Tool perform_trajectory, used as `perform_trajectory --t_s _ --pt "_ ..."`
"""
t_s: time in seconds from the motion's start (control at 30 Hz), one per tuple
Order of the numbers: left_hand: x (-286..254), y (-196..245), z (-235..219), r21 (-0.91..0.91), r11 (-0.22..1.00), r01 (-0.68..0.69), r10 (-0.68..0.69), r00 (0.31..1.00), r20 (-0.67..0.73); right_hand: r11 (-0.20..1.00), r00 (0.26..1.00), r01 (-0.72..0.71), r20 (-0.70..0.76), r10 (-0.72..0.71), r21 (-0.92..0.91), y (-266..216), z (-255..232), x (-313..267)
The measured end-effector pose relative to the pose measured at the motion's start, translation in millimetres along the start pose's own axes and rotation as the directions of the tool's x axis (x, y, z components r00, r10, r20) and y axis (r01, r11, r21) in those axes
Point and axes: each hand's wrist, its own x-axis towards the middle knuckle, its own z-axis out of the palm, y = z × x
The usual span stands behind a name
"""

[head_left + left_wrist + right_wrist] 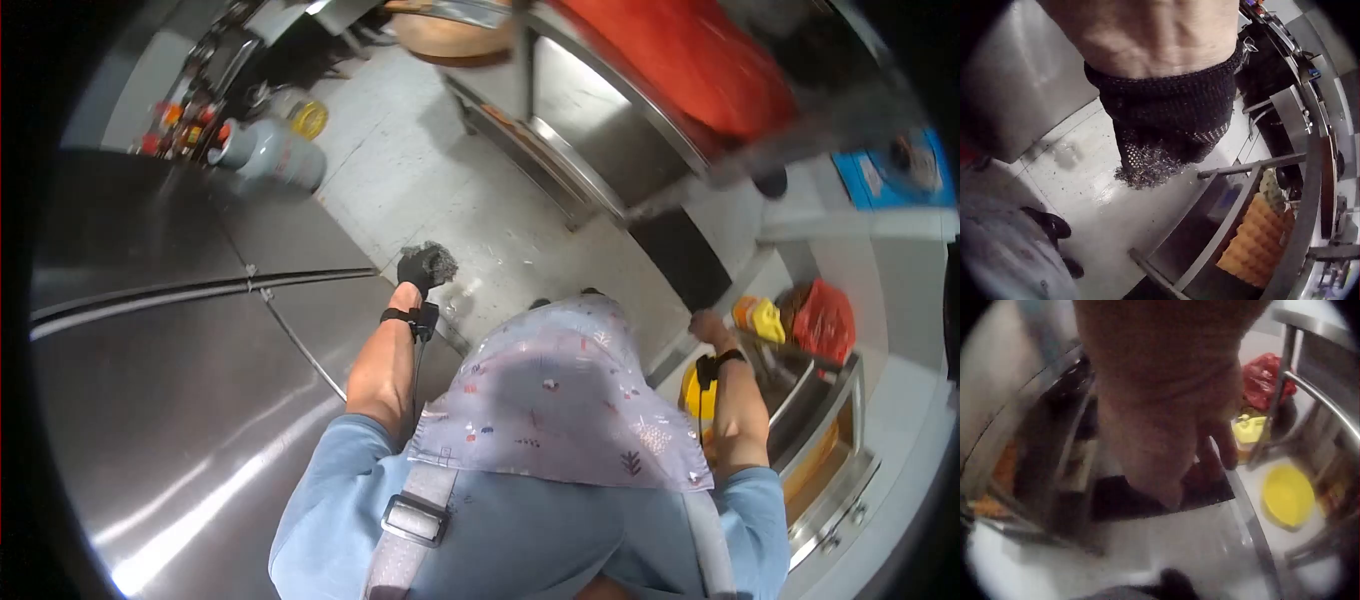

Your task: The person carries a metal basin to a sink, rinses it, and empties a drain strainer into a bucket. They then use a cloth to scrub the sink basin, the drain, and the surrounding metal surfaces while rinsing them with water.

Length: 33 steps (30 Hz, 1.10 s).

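Observation:
In the head view my left hand (414, 268), in a black knitted glove, holds a tangled steel wool scourer (441, 264). It hangs over the floor beside the steel cabinet (200, 400). The left wrist view shows the scourer (1147, 169) at the fingertip end of the glove (1166, 115), which covers the fingers. Bare, my right hand (709, 328) hangs low on the other side with nothing in it, its fingers loosely bent. A yellow basin (1288, 497) and a yellow-capped container (1251, 431) lie close to it in the right wrist view.
A grey gas cylinder (270, 152) stands past the cabinet corner. Ahead is a steel worktable (585, 95) with a round wooden board (450, 38). An egg tray (1257, 240) sits on a lower rack. A red plastic bag (825, 320) lies at the right. The pale floor (400, 130) looks wet.

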Motion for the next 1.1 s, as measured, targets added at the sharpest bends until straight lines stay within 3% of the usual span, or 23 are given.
perform_trajectory --t_s 0.03,0.07,0.1,0.17,0.2,0.23,0.27,0.3,0.4,0.5,0.53,0.57,0.6,0.63,0.7,0.77,0.83,0.9,0.97,1.03,1.1 --pt "21.7 -17.4 0.2 -0.05 0.999 -0.017 0.02 0.999 0.051 0.992 0.992 0.128 0.014 -0.128 -0.01 6.9 -9.3 12.1" --pt "10.1 -3.0 -1.6 -0.013 0.999 -0.052 0.052 0.999 -0.004 0.994 0.998 0.057 0.021 -0.06 0.092 -57.7 -48.1 29.4" --pt "2.1 9.3 -4.5 0.027 0.996 -0.082 0.084 0.995 -0.059 0.997 0.995 0.004 0.1 -0.011 0.074 -77.5 -81.1 36.9" --pt "43.8 -12.8 -4.1 0.236 0.945 -0.225 0.232 0.973 -0.002 0.985 0.979 0.17 0.111 -0.17 0.012 -145.1 -162.6 50.7" --pt "48.6 -4.9 -2.2 0.059 0.969 -0.239 0.238 0.971 0.021 0.963 0.956 0.267 0.134 -0.26 -0.039 -169.5 -188.8 72.8" --pt "53.1 2.9 5.1 -0.12 0.961 -0.248 0.256 0.965 0.052 0.954 0.934 0.3 0.21 -0.29 -0.015 -185.0 -173.4 129.9" --pt "40.5 26.2 20.2 -0.134 0.966 -0.219 0.224 0.974 0.025 0.908 0.91 0.414 0.065 -0.41 -0.068 -219.3 -190.1 147.2" --pt "17.2 64.2 35.6 -0.131 0.967 -0.219 0.221 0.975 -0.004 0.934 0.929 0.349 0.101 -0.356 0.077 -268.1 -245.2 148.8" --pt "39.0 127.1 55.2 -0.152 0.984 -0.095 0.078 0.991 -0.113 0.901 0.895 0.434 0.1 -0.434 0.02 -367.3 -313.3 210.5" --pt "81.0 205.4 65.4 -0.314 0.94 -0.135 0.129 0.991 -0.038 0.824 0.82 0.567 0.113 -0.561 -0.023 -439.0 -383.0 274.3" --pt "103.1 237.9 64.5 -0.345 0.917 -0.201 0.218 0.976 0.011 0.797 0.802 0.597 0.091 -0.59 -0.097 -464.8 -413.7 300.8" --pt "161.3 246.3 49.9 -0.408 0.888 -0.21 0.245 0.969 0.034 0.749 0.759 0.65 0.072 -0.647 -0.127 -485.0 -442.8 318.0" --pt "149.1 289.9 50.9 -0.373 0.895 -0.245 0.266 0.964 0.005 0.753 0.758 0.647 -0.011 -0.653 -0.123 -500.2 -456.8 338.0" --pt "135.3 324.9 49.1 -0.344 0.901 -0.264 0.277 0.961 -0.013 0.759 0.764 0.639 -0.015 -0.645 -0.122 -515.5 -470.1 359.1" --pt "150.9 395.0 20.0 -0.406 0.838 -0.363 0.42 0.906 0.056 0.732 0.75 0.654 0.039 -0.66 -0.189 -559.0 -546.1 384.0" --pt "161.0 428.1 -20.0 -0.303 0.852 -0.426 0.428 0.901 -0.064 0.713 0.739 0.665 0.06 -0.671 -0.224 -604.3 -595.2 410.0" --pt "163.4 450.3 -59.1 -0.356 0.82 -0.449 0.45 0.889 -0.083 0.673 0.716 0.696 0.168 -0.678 -0.249 -641.2 -633.9 436.8" --pt "157.6 479.6 -87.8 -0.487 0.808 -0.332 0.299 0.943 -0.147 0.644 0.682 0.718 0.085 -0.726 -0.265 -668.2 -673.2 455.8" --pt "181.7 495.8 -117.9 -0.404 0.826 -0.393 0.349 0.919 -0.182 0.609 0.635 0.745 0.008 -0.773 -0.272 -691.6 -707.4 480.1" --pt "197.8 518.6 -137.2 -0.405 0.861 -0.306 0.233 0.947 -0.22 0.622 0.634 0.741 -0.043 -0.772 -0.252 -712.4 -732.6 515.3" --pt "238.0 540.7 -153.5 -0.461 0.839 -0.289 0.218 0.955 -0.203 0.623 0.618 0.721 -0.124 -0.776 -0.303 -724.8 -754.6 561.7"
